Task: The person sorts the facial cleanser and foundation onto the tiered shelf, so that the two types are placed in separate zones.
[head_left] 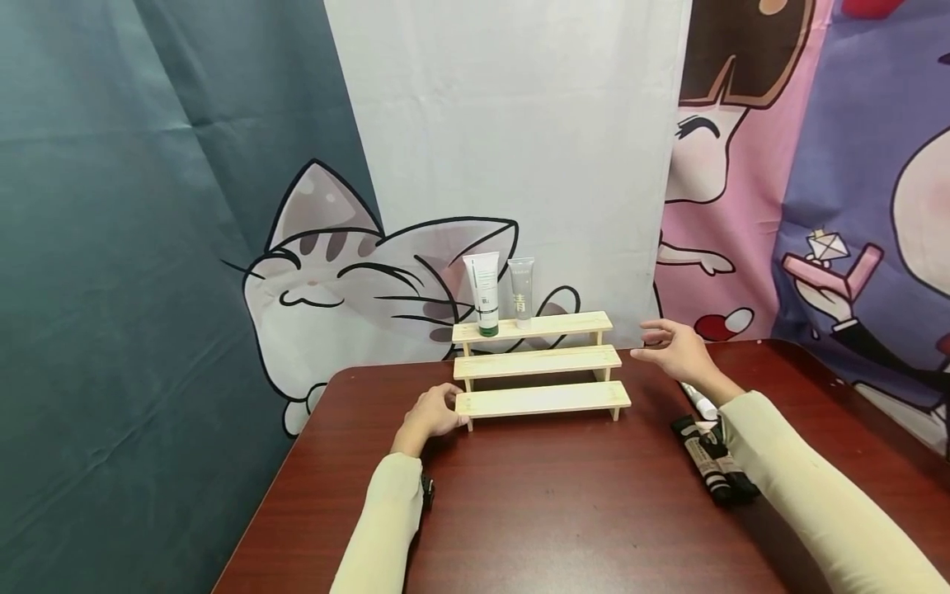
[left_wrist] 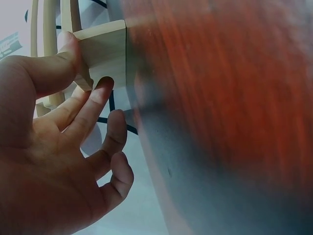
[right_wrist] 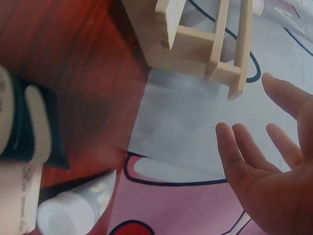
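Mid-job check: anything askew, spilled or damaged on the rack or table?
Nothing stands out. The wooden rack stands on its legs, with the green-capped tube and the greyish tube upright on its top step. I see no spill or breakage. The dark items are partly hidden by the right sleeve, so I can't fully check them.

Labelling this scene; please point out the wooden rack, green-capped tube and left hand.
Wooden rack [head_left: 538,362], head view: middle shelf.
Green-capped tube [head_left: 485,289], head view: white body.
Left hand [head_left: 432,412], head view: its back.

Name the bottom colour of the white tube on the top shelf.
The white tube's bottom end is green, clearest in the head view.
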`<state>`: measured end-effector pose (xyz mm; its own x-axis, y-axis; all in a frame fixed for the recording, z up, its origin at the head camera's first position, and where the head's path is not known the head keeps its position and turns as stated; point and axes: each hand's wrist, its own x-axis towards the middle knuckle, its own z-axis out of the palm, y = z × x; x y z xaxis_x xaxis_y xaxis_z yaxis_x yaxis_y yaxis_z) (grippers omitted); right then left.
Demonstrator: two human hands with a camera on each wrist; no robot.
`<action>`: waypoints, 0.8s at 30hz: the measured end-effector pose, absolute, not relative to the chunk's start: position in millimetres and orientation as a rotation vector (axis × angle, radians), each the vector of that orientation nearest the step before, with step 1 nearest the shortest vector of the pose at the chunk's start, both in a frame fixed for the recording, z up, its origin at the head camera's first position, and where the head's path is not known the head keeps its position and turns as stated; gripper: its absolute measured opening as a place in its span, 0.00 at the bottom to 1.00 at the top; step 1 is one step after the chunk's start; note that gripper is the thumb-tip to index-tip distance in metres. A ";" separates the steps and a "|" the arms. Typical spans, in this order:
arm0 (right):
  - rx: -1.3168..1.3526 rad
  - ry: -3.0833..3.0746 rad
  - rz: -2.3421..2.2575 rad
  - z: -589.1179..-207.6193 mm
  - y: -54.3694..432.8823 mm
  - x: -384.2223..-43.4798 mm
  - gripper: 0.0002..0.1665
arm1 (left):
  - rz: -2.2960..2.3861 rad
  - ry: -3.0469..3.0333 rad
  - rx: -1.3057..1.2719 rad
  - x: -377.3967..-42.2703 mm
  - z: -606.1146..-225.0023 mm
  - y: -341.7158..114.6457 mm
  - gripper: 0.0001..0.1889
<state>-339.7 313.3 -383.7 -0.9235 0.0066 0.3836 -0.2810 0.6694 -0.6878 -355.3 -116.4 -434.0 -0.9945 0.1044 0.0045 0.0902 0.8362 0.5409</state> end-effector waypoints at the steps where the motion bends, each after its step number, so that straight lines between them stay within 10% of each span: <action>1: 0.210 -2.537 1.129 -384.4 315.8 -339.2 0.34 | 0.878 2.985 0.162 -355.6 -433.9 -116.1 0.25; 24: 0.087 -2.683 1.029 -408.4 357.4 -331.0 0.37 | 0.885 2.985 0.148 -356.6 -435.4 -115.6 0.25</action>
<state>-331.0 357.4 -408.4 -0.9628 0.0389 0.2673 -0.1499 0.7463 -0.6485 -356.6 -115.6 -435.4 -0.9952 0.0978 0.0032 0.0838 0.8341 0.5452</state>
